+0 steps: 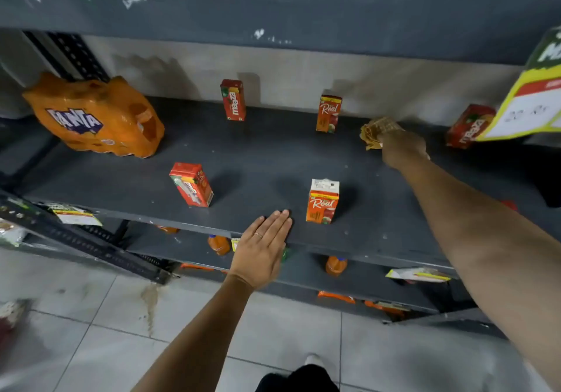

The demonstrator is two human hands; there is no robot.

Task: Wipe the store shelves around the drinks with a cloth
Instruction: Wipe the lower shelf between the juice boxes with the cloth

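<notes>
A dark grey shelf (267, 154) holds scattered drink cartons. My right hand (402, 148) reaches to the back right of it and grips a crumpled yellow-brown cloth (378, 132) pressed on the shelf, just right of a Real carton (328, 113). My left hand (262, 247) lies flat with fingers together on the shelf's front edge, just left of another Real carton (323, 201). A red Maaza carton (233, 100) stands at the back, another red carton (192, 184) at the front left, and a third Maaza carton (469, 126) at the far right.
An orange Fanta multipack (94, 118) lies at the shelf's left end. A yellow price tag (528, 103) hangs from the upper shelf (273, 15) at the right. Lower shelves hold orange bottles (335, 265). A grey tiled floor (91, 331) lies below.
</notes>
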